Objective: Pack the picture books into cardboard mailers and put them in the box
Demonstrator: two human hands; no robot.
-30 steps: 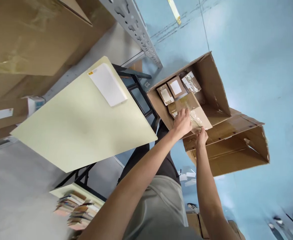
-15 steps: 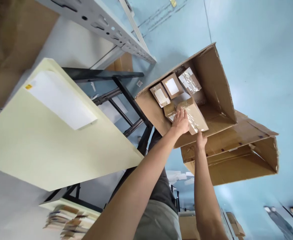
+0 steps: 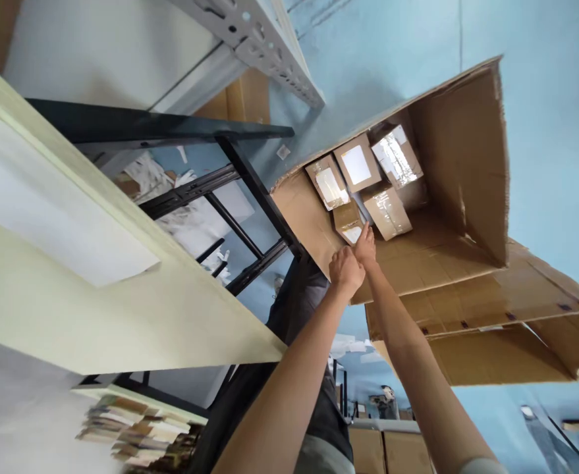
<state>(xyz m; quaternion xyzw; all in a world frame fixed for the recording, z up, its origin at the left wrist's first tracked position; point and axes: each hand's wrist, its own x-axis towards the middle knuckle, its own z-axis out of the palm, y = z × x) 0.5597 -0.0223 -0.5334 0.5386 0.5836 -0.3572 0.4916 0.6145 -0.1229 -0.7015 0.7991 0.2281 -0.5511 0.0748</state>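
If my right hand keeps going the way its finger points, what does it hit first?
Probably the small brown packet right at the fingertip of the right hand, inside the open cardboard box; contact is unclear.

Head view. Both hands reach into an open cardboard box (image 3: 457,151) lying on the blue floor (image 3: 556,99). The left hand (image 3: 346,271) is curled at the box's near flap; the right hand (image 3: 367,245) extends fingers to a small brown packet (image 3: 349,224). Beside it lie a film-wrapped packet (image 3: 386,212) and three more packets (image 3: 357,163) in a row. A second box (image 3: 491,329) lies adjacent. The pale bench (image 3: 121,303) stands at left on a black frame (image 3: 240,171).
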